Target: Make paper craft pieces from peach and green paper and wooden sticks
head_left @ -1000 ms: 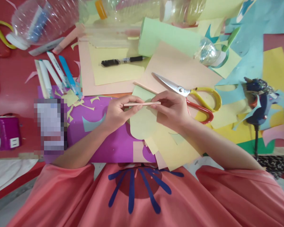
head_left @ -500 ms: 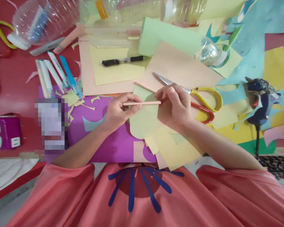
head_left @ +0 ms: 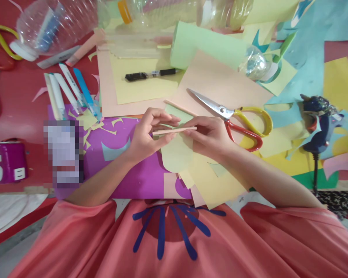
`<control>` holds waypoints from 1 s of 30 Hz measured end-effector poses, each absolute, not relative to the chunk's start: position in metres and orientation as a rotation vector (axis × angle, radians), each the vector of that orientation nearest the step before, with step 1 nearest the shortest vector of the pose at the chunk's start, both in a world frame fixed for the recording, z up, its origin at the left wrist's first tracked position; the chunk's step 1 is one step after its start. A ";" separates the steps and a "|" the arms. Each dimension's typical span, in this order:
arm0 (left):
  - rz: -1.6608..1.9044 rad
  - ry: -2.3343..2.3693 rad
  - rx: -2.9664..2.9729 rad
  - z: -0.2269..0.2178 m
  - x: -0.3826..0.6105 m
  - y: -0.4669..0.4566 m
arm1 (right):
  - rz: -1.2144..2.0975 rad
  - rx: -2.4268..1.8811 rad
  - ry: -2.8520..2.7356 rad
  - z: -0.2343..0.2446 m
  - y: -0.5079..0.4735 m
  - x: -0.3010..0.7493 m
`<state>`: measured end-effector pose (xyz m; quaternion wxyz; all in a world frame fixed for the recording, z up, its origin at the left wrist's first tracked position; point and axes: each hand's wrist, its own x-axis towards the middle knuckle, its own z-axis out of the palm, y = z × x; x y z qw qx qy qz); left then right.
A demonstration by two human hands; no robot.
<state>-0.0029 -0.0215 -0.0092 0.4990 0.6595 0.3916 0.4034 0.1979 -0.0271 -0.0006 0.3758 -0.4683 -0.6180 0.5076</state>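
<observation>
The right hand (head_left: 210,135) pinches the strip (head_left: 164,132), while the left hand (head_left: 142,137) has fingers parted around it, so uneven pressing could bend it.

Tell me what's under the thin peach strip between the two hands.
Under the strip is a pale green sheet, partly over purple paper. The left hand and right hand hide whatever lies directly beneath them.

- Black pen (head_left: 149,74): lies on pale yellow sheet (head_left: 142,90).
- Clear plastic bottle (head_left: 72,25), white cap (head_left: 23,51): on its side, upper left.
- Slim markers (head_left: 68,92): slanted row, below the bottle.
- Magenta box (head_left: 7,164): far left, on red bench (head_left: 34,162).
- Dark blue corded tool (head_left: 320,133): right side, cord toward near edge.
</observation>
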 end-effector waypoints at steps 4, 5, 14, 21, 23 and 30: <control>0.923 0.867 1.692 -0.010 -0.005 -0.022 | 1.298 -1.202 -1.594 -0.001 -0.028 0.198; 0.917 0.858 1.719 -0.010 -0.006 -0.022 | 1.293 -1.209 -1.598 -0.001 -0.027 0.198; 0.900 1.025 1.836 -0.013 -0.009 -0.019 | 1.321 -1.172 -1.591 0.002 -0.026 0.196; 0.960 1.114 1.937 -0.016 -0.010 -0.020 | 1.317 -1.156 -1.558 -0.001 -0.027 0.198; 0.982 1.106 1.969 -0.016 -0.011 -0.021 | 1.311 -1.153 -1.549 -0.001 -0.027 0.198; 1.029 1.185 2.026 -0.015 -0.011 -0.019 | 1.334 -1.170 -1.498 -0.006 -0.028 0.198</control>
